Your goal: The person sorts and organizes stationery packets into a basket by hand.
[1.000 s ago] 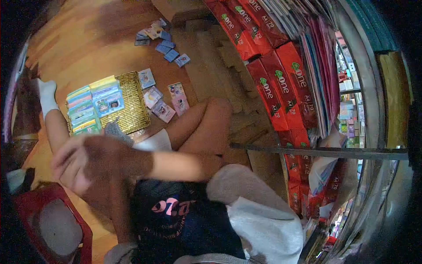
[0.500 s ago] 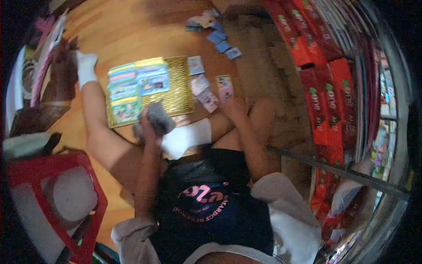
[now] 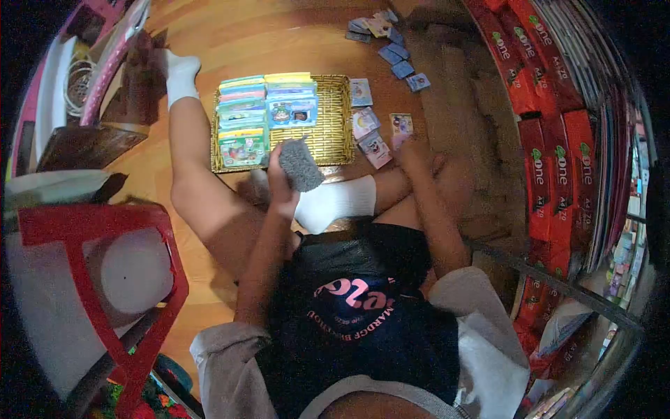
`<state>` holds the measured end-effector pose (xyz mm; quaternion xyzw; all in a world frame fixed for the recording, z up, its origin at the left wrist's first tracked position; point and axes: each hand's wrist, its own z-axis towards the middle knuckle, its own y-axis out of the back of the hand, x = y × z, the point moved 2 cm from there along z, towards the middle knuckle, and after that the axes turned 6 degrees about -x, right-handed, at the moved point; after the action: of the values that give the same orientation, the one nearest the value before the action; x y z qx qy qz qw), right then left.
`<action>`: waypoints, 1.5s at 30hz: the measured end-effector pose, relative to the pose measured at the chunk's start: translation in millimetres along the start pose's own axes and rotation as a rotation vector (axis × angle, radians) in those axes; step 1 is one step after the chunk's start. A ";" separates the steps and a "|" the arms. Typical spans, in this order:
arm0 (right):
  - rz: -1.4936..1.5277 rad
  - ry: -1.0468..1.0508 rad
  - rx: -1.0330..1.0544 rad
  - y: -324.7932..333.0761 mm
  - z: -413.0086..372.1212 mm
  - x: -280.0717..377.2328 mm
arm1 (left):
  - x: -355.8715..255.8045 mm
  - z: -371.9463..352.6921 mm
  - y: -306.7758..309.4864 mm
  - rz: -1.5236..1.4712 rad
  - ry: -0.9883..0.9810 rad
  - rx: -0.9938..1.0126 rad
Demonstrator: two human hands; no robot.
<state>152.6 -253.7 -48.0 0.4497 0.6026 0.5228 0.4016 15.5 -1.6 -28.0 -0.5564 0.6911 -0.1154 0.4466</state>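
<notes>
One red stool (image 3: pixel 98 279) stands at 8 o'clock. One wicker tray (image 3: pixel 335 133) lies on the floor at 11 o'clock and carries two columns of card packs (image 3: pixel 265 115), too overlapped to count. The left hand (image 3: pixel 283 188) is closed around one grey pack (image 3: pixel 301 165), raised at the tray's near edge. Four loose cards (image 3: pixel 364 122) lie just beside the tray at 12 o'clock. A far cluster (image 3: pixel 391 42) of roughly seven lies well apart beyond them. The right hand (image 3: pixel 415 150) is blurred and lies on the nearest loose cards; its grip cannot be told. At least six red paper reams (image 3: pixel 551 140) are at 2 o'clock. Judged step: gathering loose cards. The next move calls for a pinch under a flat card's edge.
</notes>
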 end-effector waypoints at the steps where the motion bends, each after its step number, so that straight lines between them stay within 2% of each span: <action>1: 0.142 -0.027 -0.007 7.9 -2.3 2.3 | 0.7 3.3 2.3 -0.002 -0.013 -0.008; 2: 0.283 -0.053 -0.010 15.5 -3.9 4.2 | 0.8 4.6 2.9 -0.033 -0.012 0.014; 5: 0.234 -0.043 0.051 35.1 -6.6 9.4 | -1.7 -12.2 -10.5 -0.028 -0.053 0.026; 6: 0.235 -0.031 0.052 36.9 -6.4 10.3 | -1.9 -15.6 -14.3 -0.026 -0.056 -0.027; 8: 0.266 -0.173 -0.075 42.2 -5.2 8.9 | 0.2 -11.0 -8.2 -0.063 -0.026 -0.067; 9: 0.268 -0.162 -0.077 43.7 -4.1 10.1 | 0.7 -8.8 -5.4 -0.067 -0.035 -0.069; 11: 0.872 -0.037 -0.194 58.0 -3.7 19.1 | -0.1 -9.3 -7.7 -0.143 0.009 -0.063; 12: 0.869 -0.028 -0.194 62.1 -5.5 23.2 | -1.6 -11.0 -8.0 -0.117 -0.032 -0.025; 14: 1.172 0.090 -0.072 91.3 -26.1 61.4 | -1.2 -8.5 -6.7 -0.131 -0.028 -0.059; 16: 1.234 0.306 -0.056 97.0 -43.8 99.9 | -1.4 -9.9 -7.5 -0.138 -0.021 -0.091; 17: 1.184 0.313 -0.152 71.4 -50.0 111.4 | -3.0 -13.4 -12.4 -0.123 -0.020 -0.041; 18: 0.906 0.410 -0.194 106.9 -66.4 133.3 | -3.5 -15.5 -16.3 -0.109 -0.018 0.008; 19: 0.744 0.400 -0.143 103.5 -70.8 144.5 | -2.0 -14.0 -17.8 -0.117 -0.013 0.020; 21: 0.675 0.465 -0.197 94.6 -71.9 159.9 | -0.7 -15.3 -15.6 -0.091 0.063 0.108; 22: 0.662 0.454 -0.273 90.0 -70.1 163.8 | -2.9 -18.8 -16.5 -0.086 0.022 0.102; 27: 0.670 0.343 -0.332 83.6 -44.2 154.3 | 0.8 -8.5 -10.4 -0.002 0.021 0.030; 30: 0.744 0.296 -0.387 90.8 -38.1 142.0 | 4.9 -7.4 -14.6 0.002 0.141 0.066; 32: 0.777 0.344 -0.334 103.6 -44.6 143.4 | 5.5 -7.3 -17.4 -0.031 0.115 0.058; 34: 0.806 0.392 -0.158 116.4 -60.2 149.5 | 3.2 -7.6 -17.7 -0.044 0.060 0.041; 37: 0.624 0.525 -0.163 110.7 -77.6 162.8 | -3.0 -10.8 -14.7 -0.048 0.097 0.018; 39: 0.613 0.503 -0.181 101.2 -76.7 166.8 | -5.5 -11.6 -15.5 -0.047 0.123 0.037; 41: 0.601 0.497 -0.306 101.1 -71.4 168.4 | -7.6 -11.8 -17.8 -0.110 0.064 0.053; 42: 0.605 0.494 -0.308 100.3 -68.8 168.3 | -8.0 -10.8 -17.3 -0.111 0.047 0.121; 45: 0.618 0.452 -0.313 99.7 -59.5 163.5 | -6.6 -9.5 -17.5 -0.048 -0.010 0.076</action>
<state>63.4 -107.6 56.4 0.4169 0.4253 0.7898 0.1466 20.0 -5.3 -7.9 -0.5562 0.6703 -0.1494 0.4680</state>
